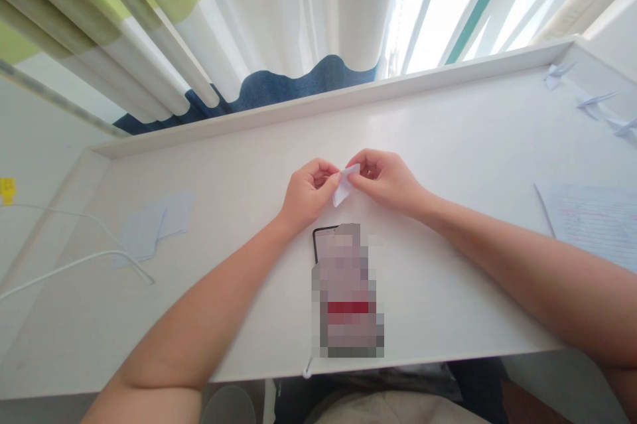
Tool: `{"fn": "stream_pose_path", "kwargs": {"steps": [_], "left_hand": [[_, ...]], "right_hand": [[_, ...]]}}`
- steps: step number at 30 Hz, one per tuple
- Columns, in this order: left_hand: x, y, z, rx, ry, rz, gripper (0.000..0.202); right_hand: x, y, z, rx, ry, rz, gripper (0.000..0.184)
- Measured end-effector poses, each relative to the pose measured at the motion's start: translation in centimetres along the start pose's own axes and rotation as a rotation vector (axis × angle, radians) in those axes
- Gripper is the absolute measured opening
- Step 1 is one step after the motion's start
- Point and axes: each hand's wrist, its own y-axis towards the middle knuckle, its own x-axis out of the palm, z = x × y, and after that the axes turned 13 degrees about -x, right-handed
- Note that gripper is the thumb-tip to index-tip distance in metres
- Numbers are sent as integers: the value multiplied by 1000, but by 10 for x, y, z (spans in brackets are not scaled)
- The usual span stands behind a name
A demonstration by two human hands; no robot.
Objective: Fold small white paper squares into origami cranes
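Observation:
A small folded piece of white paper (344,186) is held just above the white table (448,145), near its middle. My left hand (307,193) pinches its left side with curled fingers. My right hand (385,178) pinches its upper right edge. Both forearms reach in from the near edge. A phone (347,291) lies flat on the table just in front of my hands, its screen blurred out.
Several small white paper squares (154,225) lie at the left. A white cable (74,265) runs across the left end. A lined sheet (592,218) lies at the right, and small folded paper figures (594,102) sit at the far right. A curtain (223,32) hangs behind.

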Motion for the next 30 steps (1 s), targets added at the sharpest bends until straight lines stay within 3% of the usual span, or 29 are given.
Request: {"fn": "stream_pose_path", "kwargs": {"steps": [5,8,14,16,18,23,26,30], "left_hand": [[4,-6,1,47,68,48,14],[6,-10,1,76,130,55,12],[5,-8,0,40,116,69,10],[3,-5,-1,23,85,92,9],[1,-2,-1,5,38,105,8],[-3,1,1,-48,-127,3,15],[-6,1,4,-81,-152,-67,17],[-13,4,9,-144,-158,-173,16]], "right_hand": [[-1,-1,-7,57,-56,-55,11],[0,-2,-14,106,-101,-29,12],[-2,-2,-13,223,40,53,20],[-6,0,-6,129,51,110,22],[-10,1,1,-69,50,113,17],[-18,1,10,-518,-139,-208,23],[-19,0,14,-606,-234,-280,19],[-21,0,17,-615,-196,-301,12]]}}
